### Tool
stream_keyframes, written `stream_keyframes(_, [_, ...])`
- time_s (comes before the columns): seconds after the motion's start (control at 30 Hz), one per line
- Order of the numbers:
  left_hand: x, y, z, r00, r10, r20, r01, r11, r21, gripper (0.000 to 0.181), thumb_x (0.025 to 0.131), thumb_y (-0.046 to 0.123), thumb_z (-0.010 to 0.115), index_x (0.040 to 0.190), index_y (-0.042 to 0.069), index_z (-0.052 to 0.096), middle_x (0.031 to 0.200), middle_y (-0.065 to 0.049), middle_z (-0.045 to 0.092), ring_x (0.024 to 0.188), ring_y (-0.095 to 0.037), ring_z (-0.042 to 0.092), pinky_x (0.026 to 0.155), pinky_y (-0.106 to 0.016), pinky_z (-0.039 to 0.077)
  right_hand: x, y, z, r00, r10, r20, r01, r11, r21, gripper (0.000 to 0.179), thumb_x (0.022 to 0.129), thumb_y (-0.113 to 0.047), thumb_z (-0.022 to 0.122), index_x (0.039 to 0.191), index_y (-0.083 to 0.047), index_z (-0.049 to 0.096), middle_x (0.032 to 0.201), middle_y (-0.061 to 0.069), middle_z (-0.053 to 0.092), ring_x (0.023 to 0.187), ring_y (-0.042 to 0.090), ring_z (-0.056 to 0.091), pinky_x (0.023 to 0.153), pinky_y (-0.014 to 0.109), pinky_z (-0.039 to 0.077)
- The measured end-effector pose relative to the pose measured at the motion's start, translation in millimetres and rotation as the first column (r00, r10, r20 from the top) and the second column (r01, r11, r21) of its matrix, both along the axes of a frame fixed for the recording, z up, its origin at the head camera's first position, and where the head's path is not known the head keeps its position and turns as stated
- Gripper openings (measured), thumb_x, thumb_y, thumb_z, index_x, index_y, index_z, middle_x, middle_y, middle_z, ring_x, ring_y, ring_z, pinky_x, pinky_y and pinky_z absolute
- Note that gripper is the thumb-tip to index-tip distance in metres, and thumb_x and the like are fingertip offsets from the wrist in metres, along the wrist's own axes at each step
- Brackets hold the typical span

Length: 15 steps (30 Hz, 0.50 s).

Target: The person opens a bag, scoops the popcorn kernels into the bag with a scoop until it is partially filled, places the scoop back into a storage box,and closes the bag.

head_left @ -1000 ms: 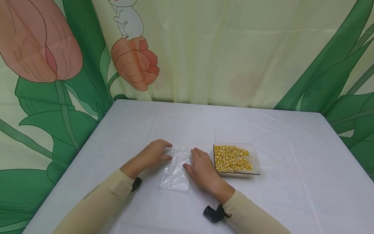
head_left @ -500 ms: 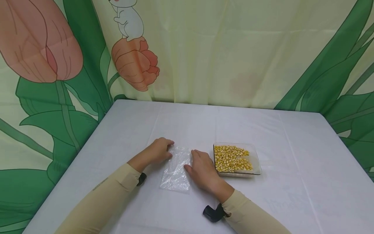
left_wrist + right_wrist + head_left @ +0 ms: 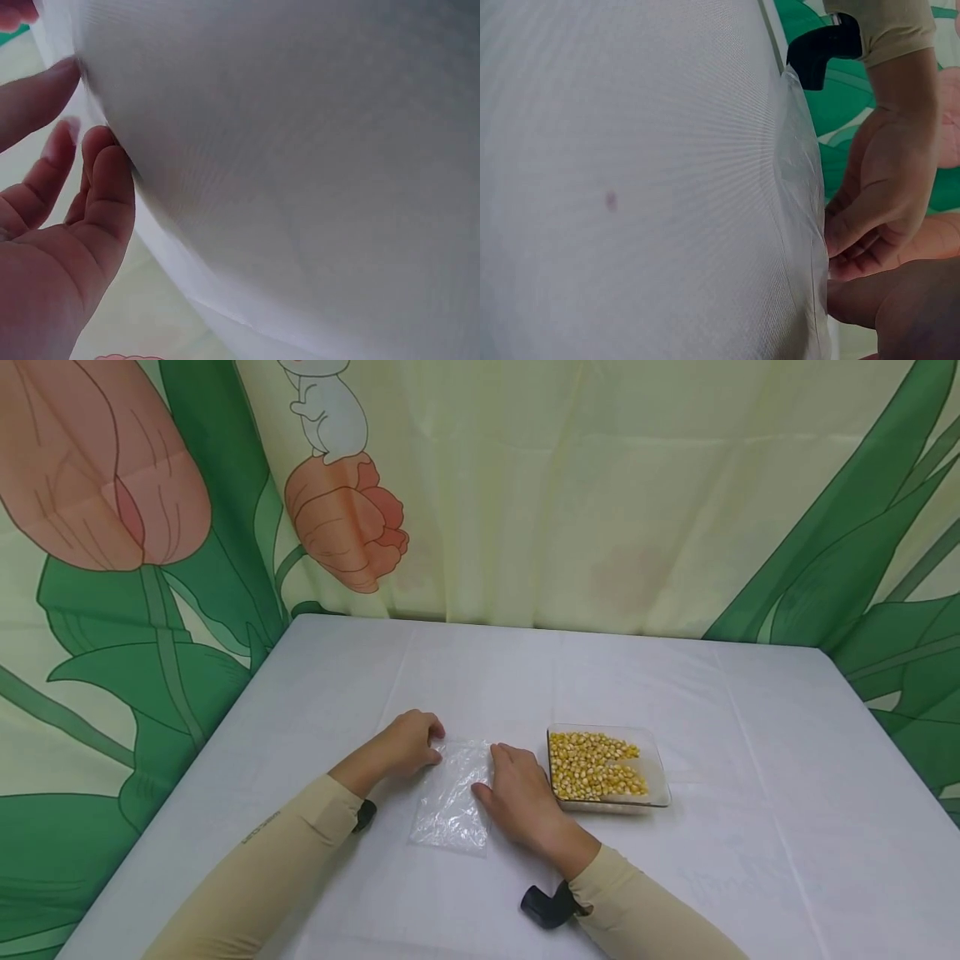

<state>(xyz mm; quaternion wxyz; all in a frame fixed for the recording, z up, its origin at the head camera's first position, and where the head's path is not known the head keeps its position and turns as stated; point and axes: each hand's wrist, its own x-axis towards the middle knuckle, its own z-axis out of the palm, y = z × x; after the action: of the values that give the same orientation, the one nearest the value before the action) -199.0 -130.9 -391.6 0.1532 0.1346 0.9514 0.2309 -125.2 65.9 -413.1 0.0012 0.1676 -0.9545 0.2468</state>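
A clear, crinkled plastic bag (image 3: pixel 453 810) lies flat on the white cloth between both hands in the head view. My left hand (image 3: pixel 401 743) is at its upper left corner, the thumb and forefinger bent and apart, their tips right at the edge. Along the bag's right side rests my right hand (image 3: pixel 525 797), fingers extended and thumb over the film. The left wrist view has the left hand's fingers (image 3: pixel 112 180) curving down to the cloth. In the right wrist view, the bag's film (image 3: pixel 799 165) shows as a low ridge, with the left hand (image 3: pixel 892 172) beyond it.
A rectangular clear glass dish (image 3: pixel 656 777) of yellow corn kernels (image 3: pixel 588 766) stands just right of the right hand. The white tablecloth (image 3: pixel 750 827) reaches a flowered curtain (image 3: pixel 525 493) behind. Black wrist cameras (image 3: pixel 551 907) hang under the sleeves.
My left hand has shifted slightly right and away from me to the bag's upper corner, its fingers bending more. The right hand, bag and dish have hardly moved.
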Motion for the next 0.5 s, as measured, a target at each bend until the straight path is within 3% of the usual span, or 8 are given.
stream_keyframes(0.27, [1.2, -3.0, 0.9, 0.998, 0.035, -0.048, -0.033, 0.999, 0.035, 0.005, 0.095, 0.007, 0.067, 0.097, 0.003, 0.067, 0.089, -0.004, 0.063, 0.09, -0.021, 0.06, 0.085, -0.037, 0.05, -0.5, 0, 0.1, 1.0, 0.001, -0.031, -0.002, 1.0, -0.008, 0.058, 0.093, -0.021, 0.072, 0.131, 0.017, 0.05, 0.131, 0.029, 0.055, 0.122, 0.044, 0.052, 0.103, 0.052, 0.042])
stream_keyframes(0.5, [0.5, -7.5, 11.2, 0.997, 0.017, -0.07, -0.015, 0.999, 0.031, 0.004, 0.096, 0.006, 0.065, 0.094, 0.005, 0.068, 0.098, -0.006, 0.068, 0.098, -0.024, 0.062, 0.088, -0.04, 0.05, 0.1, -1, 0.8, 1.0, -0.006, -0.019, 0.005, 0.999, -0.034, 0.059, 0.094, -0.019, 0.07, 0.133, 0.019, 0.047, 0.133, 0.033, 0.051, 0.125, 0.046, 0.05, 0.105, 0.052, 0.04])
